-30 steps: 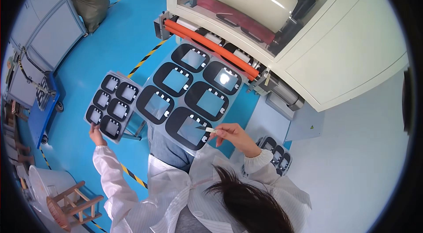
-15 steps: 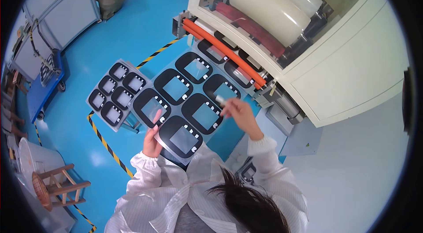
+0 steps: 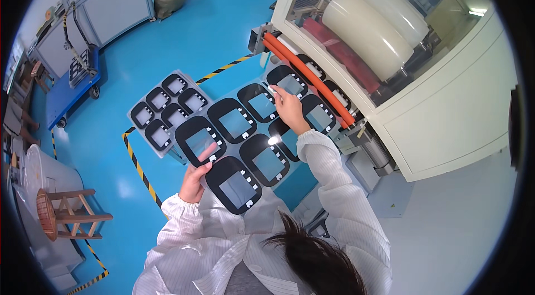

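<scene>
A long clear film sheet [image 3: 239, 151] printed with black rounded frames runs from the machine's rollers toward my body. My left hand [image 3: 193, 184] pinches its near left edge, and one finger shows through a clear window. Over the far part of the sheet, my right hand [image 3: 290, 110] is closed around a small whitish object [image 3: 272, 89], whose kind I cannot make out. The fingertips are close to one black frame; whether they touch the film I cannot tell.
A cream machine [image 3: 457, 133] with large white rolls [image 3: 368, 33] and an orange roller [image 3: 304, 75] stands at right. Left are a stack of printed sheets [image 3: 149, 143], a wooden stool [image 3: 75, 214] and a blue cart [image 3: 72, 91]. Striped tape [image 3: 139, 169] marks the floor.
My right hand has moved farther out along the sheet, toward the rollers, still with the small object. My left hand keeps its hold. The view has shifted, and more film lies in front of the rollers.
</scene>
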`<move>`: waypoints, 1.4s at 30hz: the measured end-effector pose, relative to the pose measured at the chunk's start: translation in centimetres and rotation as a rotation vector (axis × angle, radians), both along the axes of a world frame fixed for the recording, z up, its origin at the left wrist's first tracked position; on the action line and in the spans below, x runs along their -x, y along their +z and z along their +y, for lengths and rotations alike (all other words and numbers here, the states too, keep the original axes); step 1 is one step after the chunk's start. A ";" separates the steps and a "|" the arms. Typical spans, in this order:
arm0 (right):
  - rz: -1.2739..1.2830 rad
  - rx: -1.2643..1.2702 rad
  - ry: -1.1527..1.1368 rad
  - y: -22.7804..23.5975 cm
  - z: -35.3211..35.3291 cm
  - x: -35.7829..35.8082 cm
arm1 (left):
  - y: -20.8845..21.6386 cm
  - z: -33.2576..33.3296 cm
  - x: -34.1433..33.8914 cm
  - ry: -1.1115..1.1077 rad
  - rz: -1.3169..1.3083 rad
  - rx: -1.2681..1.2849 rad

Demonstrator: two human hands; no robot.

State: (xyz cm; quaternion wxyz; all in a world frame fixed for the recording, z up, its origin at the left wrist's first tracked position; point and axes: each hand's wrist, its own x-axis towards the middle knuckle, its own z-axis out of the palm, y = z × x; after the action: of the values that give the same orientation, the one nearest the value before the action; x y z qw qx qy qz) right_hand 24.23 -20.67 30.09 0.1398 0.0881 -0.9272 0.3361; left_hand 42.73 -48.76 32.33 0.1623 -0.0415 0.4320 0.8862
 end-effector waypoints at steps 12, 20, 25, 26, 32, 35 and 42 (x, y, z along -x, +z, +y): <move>-0.031 -0.283 0.036 0.0 -5.1 1.3 | 1.7 -2.1 -2.4 0.055 -0.017 0.057; -0.147 -0.364 0.102 2.6 -4.2 -2.1 | 2.5 -3.9 -3.7 0.057 -0.034 0.078; -0.009 -0.391 0.186 -0.6 0.6 -9.5 | 2.9 -5.0 -4.3 0.113 -0.063 0.107; -0.063 -0.418 0.185 -0.5 1.5 -11.4 | 2.8 -5.2 -4.4 0.117 -0.069 0.109; -0.558 -0.241 0.154 1.3 8.7 -20.4 | 1.0 -5.7 -3.6 0.156 -0.128 0.031; -0.751 0.088 0.048 -0.5 10.5 -20.9 | -0.4 -4.9 -2.0 0.164 -0.104 0.056; -0.711 0.826 0.096 -0.4 10.6 -20.5 | -3.6 0.5 2.5 0.052 -0.116 0.061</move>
State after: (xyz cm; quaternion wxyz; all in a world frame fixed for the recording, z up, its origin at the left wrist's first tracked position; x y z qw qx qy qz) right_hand 44.75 -10.04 29.66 -0.1747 -0.0507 -0.7033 0.6872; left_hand 40.20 -48.23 28.77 0.1628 -0.1091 0.4475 0.8725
